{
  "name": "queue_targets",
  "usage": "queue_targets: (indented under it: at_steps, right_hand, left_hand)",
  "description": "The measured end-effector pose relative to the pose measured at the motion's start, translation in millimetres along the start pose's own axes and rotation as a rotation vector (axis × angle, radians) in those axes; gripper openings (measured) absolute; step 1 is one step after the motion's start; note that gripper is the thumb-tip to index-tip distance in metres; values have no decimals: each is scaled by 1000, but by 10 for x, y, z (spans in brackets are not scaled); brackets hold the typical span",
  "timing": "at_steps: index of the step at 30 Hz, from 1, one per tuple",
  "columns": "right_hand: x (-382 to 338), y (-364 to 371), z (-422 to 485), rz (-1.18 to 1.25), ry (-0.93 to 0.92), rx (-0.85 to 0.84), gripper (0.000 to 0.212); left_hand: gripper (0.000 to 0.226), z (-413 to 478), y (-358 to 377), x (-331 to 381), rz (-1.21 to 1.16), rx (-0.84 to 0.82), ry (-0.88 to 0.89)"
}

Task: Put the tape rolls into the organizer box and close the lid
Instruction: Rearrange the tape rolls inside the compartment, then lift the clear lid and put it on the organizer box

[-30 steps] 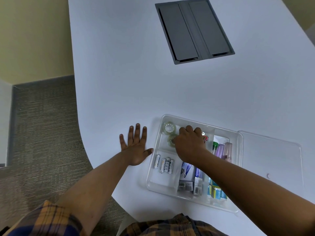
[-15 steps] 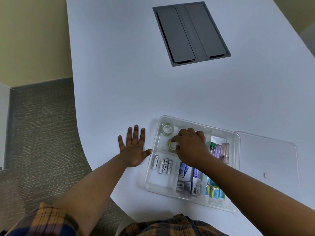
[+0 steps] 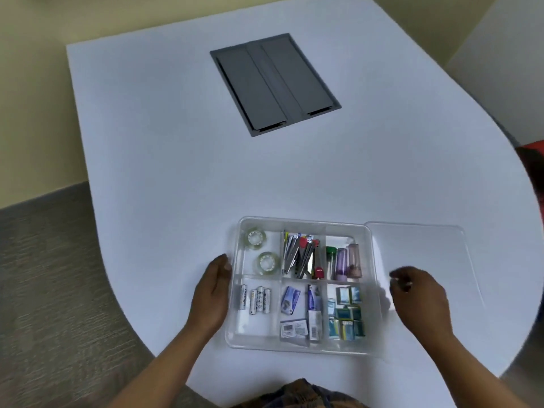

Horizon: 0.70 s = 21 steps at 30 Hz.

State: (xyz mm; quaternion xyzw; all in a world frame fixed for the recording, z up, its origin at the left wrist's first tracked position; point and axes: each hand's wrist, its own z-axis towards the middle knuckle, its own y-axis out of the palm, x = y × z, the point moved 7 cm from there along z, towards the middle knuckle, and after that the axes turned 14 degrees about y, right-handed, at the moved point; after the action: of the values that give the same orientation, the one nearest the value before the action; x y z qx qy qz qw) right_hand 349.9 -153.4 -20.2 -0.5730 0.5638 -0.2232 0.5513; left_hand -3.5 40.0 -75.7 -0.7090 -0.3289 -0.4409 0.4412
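Note:
The clear organizer box [image 3: 303, 347] sits on the white table near me. Two clear tape rolls, one [image 3: 255, 238] behind the other [image 3: 268, 262], lie flat in its far-left compartment. My left hand [image 3: 212, 293] presses edge-on against the box's left wall, thumb up by the rim. The clear lid [image 3: 424, 254] lies flat on the table, right of the box and touching it. My right hand [image 3: 419, 298] hovers over the lid's near-left part with fingers curled. It is blurred, so I cannot tell whether it grips the lid.
Other compartments hold batteries [image 3: 255, 300], staplers [image 3: 300, 254], small tubes [image 3: 343, 262] and small packets [image 3: 347, 316]. A grey cable hatch [image 3: 275, 83] is set into the table [image 3: 176, 157] farther back. The table's curved edge runs close on my left, with carpet below.
My right hand let go of the second tape roll in the far-left compartment and moved right over the lid. My left hand turned from flat on the table to the box's left wall.

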Motion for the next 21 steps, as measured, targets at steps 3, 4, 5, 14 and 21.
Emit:
queue_targets:
  at_steps: [3, 4, 5, 14, 21]
  right_hand:
    - [430, 66, 63, -161, 179, -164, 12]
    - [541, 116, 56, -215, 199, -221, 18]
    - [623, 171, 34, -257, 206, -273, 22]
    - [812, 510, -285, -497, -28, -403, 76]
    - [889, 623, -491, -524, -217, -310, 36]
  left_hand:
    - [61, -171, 249, 116, 21, -69, -62]
    - [68, -208, 320, 133, 20, -85, -92]
    - [72, -229, 377, 154, 14, -93, -114]
    - [66, -53, 553, 266, -46, -158, -206]
    - [66, -42, 586, 281, -168, -187, -248]
